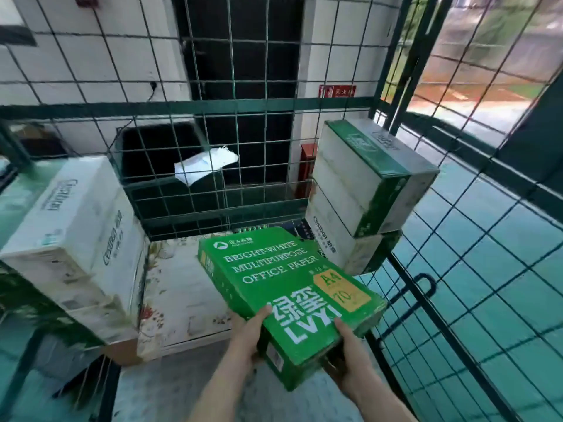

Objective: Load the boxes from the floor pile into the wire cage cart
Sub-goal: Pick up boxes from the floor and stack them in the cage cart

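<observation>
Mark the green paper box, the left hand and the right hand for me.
green paper box (274, 269): head view, middle of its printed top.
left hand (247, 333): head view, middle of the hand, below the thumb.
right hand (350, 359): head view, middle of the hand, below the thumb.

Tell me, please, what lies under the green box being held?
Beside the green box, a floral sheet shows in the cart, and a spiral-bound edge peeks from under its far end. What lies directly below is covered by the box.
</observation>
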Available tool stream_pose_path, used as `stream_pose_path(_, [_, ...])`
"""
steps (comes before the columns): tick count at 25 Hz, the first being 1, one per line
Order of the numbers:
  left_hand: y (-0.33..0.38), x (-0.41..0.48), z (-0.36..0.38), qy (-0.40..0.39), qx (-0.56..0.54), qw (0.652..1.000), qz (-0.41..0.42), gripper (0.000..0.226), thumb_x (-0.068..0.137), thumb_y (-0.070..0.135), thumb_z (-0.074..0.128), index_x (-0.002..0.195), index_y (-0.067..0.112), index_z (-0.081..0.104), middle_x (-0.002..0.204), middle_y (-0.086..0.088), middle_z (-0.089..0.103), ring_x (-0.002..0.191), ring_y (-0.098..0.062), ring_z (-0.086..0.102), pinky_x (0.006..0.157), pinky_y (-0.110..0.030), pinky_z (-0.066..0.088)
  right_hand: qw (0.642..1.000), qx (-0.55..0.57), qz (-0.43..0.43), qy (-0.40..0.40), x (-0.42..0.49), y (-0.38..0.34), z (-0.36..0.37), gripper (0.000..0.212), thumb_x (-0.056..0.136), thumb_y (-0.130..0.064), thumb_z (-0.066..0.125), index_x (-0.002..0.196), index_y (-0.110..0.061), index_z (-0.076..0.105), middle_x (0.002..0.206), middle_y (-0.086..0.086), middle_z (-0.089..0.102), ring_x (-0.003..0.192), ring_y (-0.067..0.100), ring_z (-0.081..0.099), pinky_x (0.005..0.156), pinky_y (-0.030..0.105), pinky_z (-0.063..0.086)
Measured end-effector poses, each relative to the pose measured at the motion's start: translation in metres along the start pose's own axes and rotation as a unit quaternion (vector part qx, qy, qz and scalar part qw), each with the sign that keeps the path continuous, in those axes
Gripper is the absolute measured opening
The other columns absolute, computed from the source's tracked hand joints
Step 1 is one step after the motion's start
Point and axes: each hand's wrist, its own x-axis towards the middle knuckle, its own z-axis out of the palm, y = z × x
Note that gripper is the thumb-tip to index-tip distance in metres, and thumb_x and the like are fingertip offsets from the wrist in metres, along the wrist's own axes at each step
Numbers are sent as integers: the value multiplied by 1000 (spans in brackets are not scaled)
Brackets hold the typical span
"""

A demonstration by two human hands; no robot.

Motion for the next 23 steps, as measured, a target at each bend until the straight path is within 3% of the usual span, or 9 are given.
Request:
stream_pose_path(3, [3, 4, 8, 1, 3, 1000, -17, 106, 39, 57, 93, 133, 20, 60, 120, -5, 73, 111, -30, 68, 106, -52, 48, 1000, -1, 15, 4, 19, -10, -8, 45, 83, -36, 80, 113, -4, 65, 108, 24, 72, 104, 39, 69, 79, 47, 61])
stream_pose_path(7, [20, 30, 4, 13, -2, 999, -31, 92, 45, 47, 91, 129, 18, 65, 113, -9, 76, 107, -33, 71, 102, -52, 52, 998, 3, 7, 54, 67, -53, -42, 47, 84, -39, 78, 107, -1, 62, 97, 20, 67, 93, 38, 67, 84, 50, 59])
stream_pose_path(11, [32, 67, 27, 23, -4, 1000, -18, 60, 86, 26, 76, 141, 34, 53, 117, -6, 75, 103, -30, 73, 92, -48, 58, 998, -10, 24, 58, 122, -81, -59, 54, 81, -38, 82, 112, 3, 65, 95, 23, 68, 79, 36, 71, 72, 46, 61])
stream_pose_path(13, [28, 89, 39, 42, 18, 999, -8, 73, 86, 34, 77, 150, 39, 42, 125, -3, 72, 105, -28, 73, 97, -53, 55, 998, -1, 27, 54, 142, -87, -55, 53, 84, -35, 81, 116, 3, 63, 104, 24, 71, 85, 38, 72, 68, 44, 61])
stream_pose_path(16, [22, 114, 57, 41, 135, 990, 3, 102, 66, 55, 88, 152, 40, 35, 133, 4, 66, 115, -23, 67, 103, -50, 52, 998, 19, 31, 43, 180, -95, -44, 46, 87, -32, 77, 119, -1, 63, 111, 24, 71, 93, 41, 72, 68, 45, 63])
stream_pose_path(19, [15, 134, 67, 65, 213, 975, 27, 97, 74, 47, 87, 153, 40, 31, 126, 7, 65, 116, -21, 64, 105, -45, 50, 998, 24, 43, 29, 220, -95, -35, 49, 88, -32, 77, 122, -2, 62, 114, 23, 71, 96, 41, 72, 72, 47, 63])
stream_pose_path(21, [11, 144, 66, 81, 241, 967, 19, 98, 78, 47, 83, 155, 42, 24, 130, 6, 61, 117, -24, 62, 98, -43, 54, 998, 33, 49, 19, 240, -92, -30, 49, 88, -31, 76, 125, -2, 60, 115, 22, 71, 97, 40, 72, 72, 46, 63])
stream_pose_path(23, [8, 158, 61, 80, 242, 967, -16, 96, 81, 45, 81, 155, 50, 19, 136, 6, 56, 118, -28, 60, 76, -42, 60, 998, 39, 52, 7, 260, -89, -29, 46, 90, -28, 74, 127, -3, 59, 117, 20, 71, 99, 39, 72, 77, 46, 61])
